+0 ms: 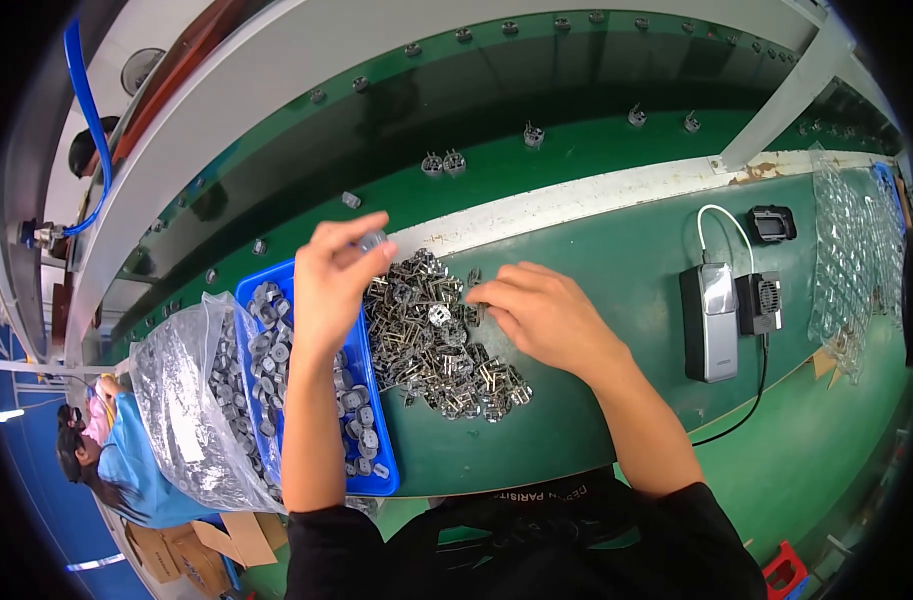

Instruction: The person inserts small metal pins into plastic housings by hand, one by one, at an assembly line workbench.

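Note:
Between thumb and fingers my left hand pinches a small grey plastic housing, raised over the far end of the blue tray. That tray holds many loose grey plastic housings, partly covered by my left forearm. To its right, a heap of metal pronged parts lies on the green table. My right hand is at the heap's upper right edge, fingertips closed around a small metal part; its exact shape is partly hidden by the fingers.
Beyond a white rail, a green conveyor belt carries spaced pronged pieces. A clear plastic bag of housings lies left of the tray. Right of me are a power bank, a cabled black device and bubble wrap. Another person is at far left.

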Action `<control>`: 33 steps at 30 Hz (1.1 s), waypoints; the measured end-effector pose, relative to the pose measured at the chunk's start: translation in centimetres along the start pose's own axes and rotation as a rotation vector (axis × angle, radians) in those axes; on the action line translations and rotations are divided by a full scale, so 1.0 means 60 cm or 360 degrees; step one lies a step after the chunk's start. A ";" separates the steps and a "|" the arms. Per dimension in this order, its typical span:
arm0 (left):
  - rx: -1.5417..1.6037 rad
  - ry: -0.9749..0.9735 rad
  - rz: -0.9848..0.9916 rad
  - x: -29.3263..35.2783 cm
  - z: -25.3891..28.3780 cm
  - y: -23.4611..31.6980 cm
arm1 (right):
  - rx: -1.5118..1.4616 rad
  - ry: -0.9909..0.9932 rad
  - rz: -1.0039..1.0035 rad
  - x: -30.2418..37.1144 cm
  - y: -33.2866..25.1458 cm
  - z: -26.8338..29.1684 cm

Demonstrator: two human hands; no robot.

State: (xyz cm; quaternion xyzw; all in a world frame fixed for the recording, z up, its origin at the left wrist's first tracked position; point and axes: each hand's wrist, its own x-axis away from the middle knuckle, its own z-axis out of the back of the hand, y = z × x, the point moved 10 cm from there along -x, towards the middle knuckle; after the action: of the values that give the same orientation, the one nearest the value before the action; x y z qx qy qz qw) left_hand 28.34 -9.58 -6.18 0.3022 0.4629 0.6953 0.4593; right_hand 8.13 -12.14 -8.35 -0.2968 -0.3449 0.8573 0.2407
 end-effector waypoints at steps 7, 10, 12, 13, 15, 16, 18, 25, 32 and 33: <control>0.1451 -0.0525 0.0194 0.103 -0.058 0.003 | -0.0306 0.0175 -0.0153 -0.005 -0.020 0.030; 0.1679 -0.0494 0.0211 0.107 -0.070 0.000 | -0.0550 0.0366 -0.0058 -0.007 -0.032 0.044; 0.1668 -0.0537 0.0257 0.110 -0.076 -0.007 | -0.0620 0.0492 -0.0046 -0.002 -0.036 0.055; 0.1642 -0.0580 0.0298 0.113 -0.084 -0.011 | -0.0607 0.0487 -0.0054 -0.001 -0.038 0.051; 0.1648 -0.0578 0.0327 0.117 -0.093 -0.008 | -0.1098 0.0616 -0.0093 0.006 -0.025 0.052; 0.1483 -0.0539 0.0363 0.119 -0.095 -0.016 | -0.1093 0.0609 -0.0098 0.006 -0.024 0.052; 0.1298 -0.0516 0.0442 0.125 -0.101 -0.022 | -0.0640 0.0569 0.0149 0.004 -0.057 0.061; 0.1290 -0.0512 0.0451 0.131 -0.111 -0.015 | -0.0436 0.0521 0.0193 0.005 -0.078 0.057; 0.1104 -0.0376 0.0460 0.125 -0.105 -0.024 | -0.0277 0.0520 0.0252 0.002 -0.075 0.041; 0.1024 -0.0380 0.0419 0.120 -0.098 -0.016 | -0.0305 0.0494 0.0282 0.000 -0.078 0.039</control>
State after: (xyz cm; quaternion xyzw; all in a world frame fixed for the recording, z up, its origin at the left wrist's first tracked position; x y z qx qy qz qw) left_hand 20.89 -4.96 -9.39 0.5674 0.5581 0.5270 0.2980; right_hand 7.52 -10.18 -3.52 -0.4761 -0.3563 0.7824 0.1852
